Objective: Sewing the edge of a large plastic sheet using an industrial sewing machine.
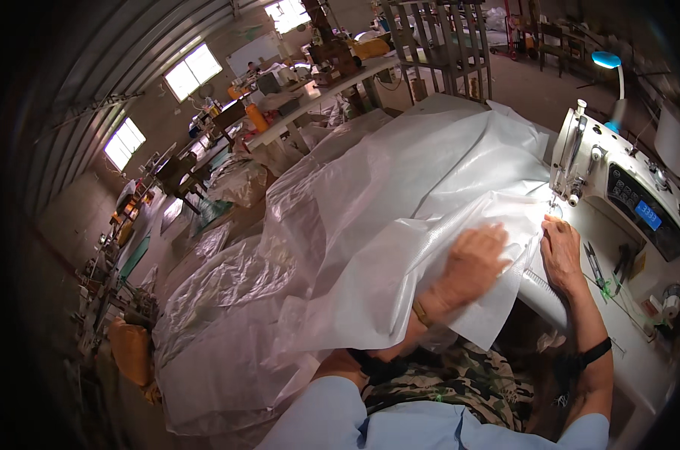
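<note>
While the white woven plastic sheet (400, 217) lies heaped over the bench (640, 352) and spills down past the person's lap, its near edge sits under both sets of fingers. The left hand (471, 262) rests flat on the sheet, fingers (497, 236) spread and slightly blurred. The right hand (561, 247) presses the edge down, fingers (553, 225) held together and pointing at the needle area just beyond their tips. Beyond those tips stands the white sewing machine (625, 187), a blue lamp (606, 60) above it. To the right of the right fingers small scissors (595, 266) lie on the bench.
</note>
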The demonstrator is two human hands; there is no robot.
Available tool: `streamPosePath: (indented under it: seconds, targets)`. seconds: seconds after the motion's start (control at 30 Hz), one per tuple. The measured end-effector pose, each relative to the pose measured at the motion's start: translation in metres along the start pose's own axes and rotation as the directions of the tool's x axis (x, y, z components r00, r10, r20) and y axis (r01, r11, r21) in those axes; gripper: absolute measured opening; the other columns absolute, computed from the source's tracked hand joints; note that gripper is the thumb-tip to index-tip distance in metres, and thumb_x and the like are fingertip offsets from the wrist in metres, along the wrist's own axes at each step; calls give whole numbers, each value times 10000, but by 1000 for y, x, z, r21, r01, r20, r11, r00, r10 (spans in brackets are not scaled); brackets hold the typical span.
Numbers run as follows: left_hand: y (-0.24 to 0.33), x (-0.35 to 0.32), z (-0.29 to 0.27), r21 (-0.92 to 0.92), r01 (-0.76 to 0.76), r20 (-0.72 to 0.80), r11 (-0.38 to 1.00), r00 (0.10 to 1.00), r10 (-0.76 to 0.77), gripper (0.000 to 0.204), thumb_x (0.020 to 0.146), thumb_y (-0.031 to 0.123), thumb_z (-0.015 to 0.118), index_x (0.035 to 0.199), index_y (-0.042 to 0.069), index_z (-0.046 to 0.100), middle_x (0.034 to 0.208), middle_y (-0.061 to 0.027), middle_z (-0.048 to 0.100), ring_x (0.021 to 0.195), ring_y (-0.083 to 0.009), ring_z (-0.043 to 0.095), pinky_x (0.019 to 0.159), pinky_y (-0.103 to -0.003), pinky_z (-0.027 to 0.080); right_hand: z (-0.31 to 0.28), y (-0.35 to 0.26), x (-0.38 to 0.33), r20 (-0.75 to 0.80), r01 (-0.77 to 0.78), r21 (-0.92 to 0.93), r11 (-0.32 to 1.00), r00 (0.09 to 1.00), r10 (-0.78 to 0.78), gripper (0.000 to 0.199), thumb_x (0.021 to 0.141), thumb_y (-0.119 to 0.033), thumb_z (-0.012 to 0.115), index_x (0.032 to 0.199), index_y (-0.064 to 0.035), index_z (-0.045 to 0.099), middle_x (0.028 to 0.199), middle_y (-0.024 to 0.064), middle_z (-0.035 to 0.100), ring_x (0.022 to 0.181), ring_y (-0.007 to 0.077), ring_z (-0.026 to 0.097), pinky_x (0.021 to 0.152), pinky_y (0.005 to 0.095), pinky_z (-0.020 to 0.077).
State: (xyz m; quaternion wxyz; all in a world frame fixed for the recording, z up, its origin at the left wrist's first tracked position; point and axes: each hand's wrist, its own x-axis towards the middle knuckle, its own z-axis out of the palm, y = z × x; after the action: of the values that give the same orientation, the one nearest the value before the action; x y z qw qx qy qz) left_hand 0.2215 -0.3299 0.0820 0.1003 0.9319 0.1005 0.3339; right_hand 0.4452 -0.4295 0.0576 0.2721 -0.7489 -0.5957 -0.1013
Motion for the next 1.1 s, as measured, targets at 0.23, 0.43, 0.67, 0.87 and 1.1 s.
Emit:
streamPosePath:
  seconds: [0.23, 0.43, 0.67, 0.87, 1.1]
  targets:
    - [-79, -25, 16, -36, 197, 46, 980, 980, -196, 440, 928, 232, 656, 1269, -35, 575, 1362, -202, 555, 1330, -341, 468, 1126, -401, 361, 3, -1, 0, 21, -41, -11, 999, 999, 41, 268, 921, -109, 549, 1177, -32, 556, 1310, 141, 574, 1249, 297, 488, 1089, 440, 318]
    - [-89, -17, 15, -223, 171, 54, 960, 985, -163, 422, 926, 220, 665, 1267, -18, 590, 1362, -183, 566, 1321, -344, 477, 1123, -399, 369, 1, 0, -2, 29, -51, 1, 999, 998, 51, 279, 927, -128, 542, 1190, -33, 550, 1322, 143, 562, 1255, 298, 478, 1096, 439, 311]
    - [-87, -18, 9, -261, 192, 36, 946, 981, -189, 379, 904, 178, 689, 1223, -16, 623, 1322, -175, 601, 1298, -339, 503, 1119, -391, 378, -1, -5, -3, 39, -60, -1, 998, 997, 60, 304, 924, -139, 549, 1207, -29, 541, 1337, 146, 551, 1261, 305, 471, 1100, 436, 307]
    - [-92, -17, 14, -288, 174, 33, 942, 985, -172, 368, 893, 152, 697, 1210, -23, 629, 1311, -181, 608, 1298, -336, 504, 1114, -384, 384, 1, -3, -8, 11, -67, 20, 998, 998, 67, 357, 896, -119, 577, 1241, -28, 550, 1347, 156, 545, 1259, 332, 477, 1074, 429, 334]
    - [-94, -17, 18, -350, 220, 50, 911, 975, -216, 364, 896, 150, 692, 1206, -31, 630, 1314, -182, 607, 1302, -339, 500, 1119, -380, 378, -3, -7, -14, -116, -87, 116, 989, 988, 101, 314, 914, -120, 575, 1205, -1, 586, 1311, 159, 586, 1215, 344, 525, 1061, 421, 353]
